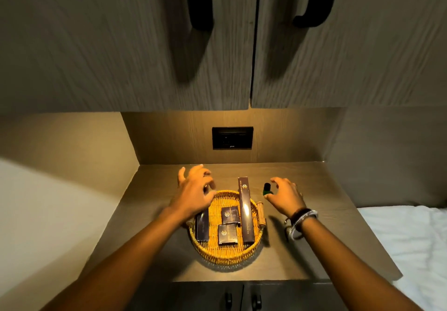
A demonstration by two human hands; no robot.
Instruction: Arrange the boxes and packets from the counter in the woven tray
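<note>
Four dark boxes, incl. a long dark rectangular box (244, 211), are held in the round yellow woven tray (225, 253). Left hand (193, 194) w/ fingers spread is poised over tray's far-left rim; right hand (285, 195), fingers loosely curled apart, is seen right of tray, beside a small green bottle (266, 189).

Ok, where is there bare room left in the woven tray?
The near strip inside the woven tray rim, below the two square boxes, is bare. Its far-left weave sits under the left hand. The centre and right, by the long box, are crowded.

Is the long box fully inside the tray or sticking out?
Sticking out. The long box lies in the woven tray, but its far end overhangs the rim.
</note>
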